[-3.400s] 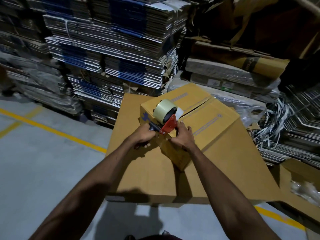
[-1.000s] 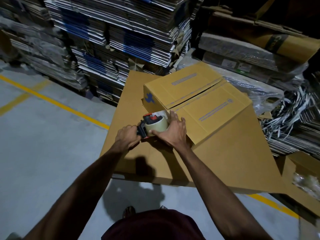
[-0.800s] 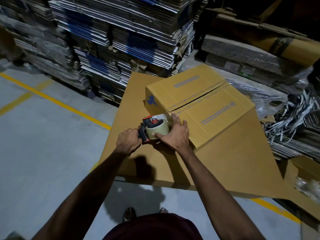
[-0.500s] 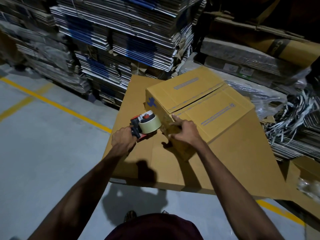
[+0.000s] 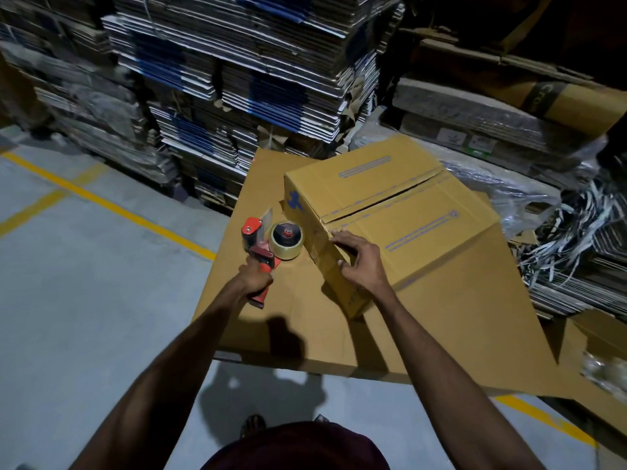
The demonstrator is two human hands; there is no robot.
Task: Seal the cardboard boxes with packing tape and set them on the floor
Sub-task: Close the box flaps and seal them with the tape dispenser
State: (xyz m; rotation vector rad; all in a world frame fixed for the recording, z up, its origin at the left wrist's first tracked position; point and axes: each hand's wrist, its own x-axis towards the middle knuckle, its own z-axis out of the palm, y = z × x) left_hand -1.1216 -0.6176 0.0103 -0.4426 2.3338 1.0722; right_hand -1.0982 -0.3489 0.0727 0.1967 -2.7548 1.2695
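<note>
Left hand point(image 5: 255, 279) grips the handle of the red tape dispenser with its roll of clear packing tape point(image 5: 271, 244), held just beside the near end of the brown cardboard box point(image 5: 400, 218). Right hand point(image 5: 359, 262) lies on the box's near top corner, fingers bent over the edge, pressing. Top seam looks partly gapped at the far end. To do it well: press the tape end flat on the end face, hold the flaps shut, check the seam before lifting. Box sits on a flat brown cardboard sheet point(image 5: 458, 320) raised above the grey concrete floor with yellow lines point(image 5: 84, 266). Stacks of flattened cartons point(image 5: 237, 79) behind.
</note>
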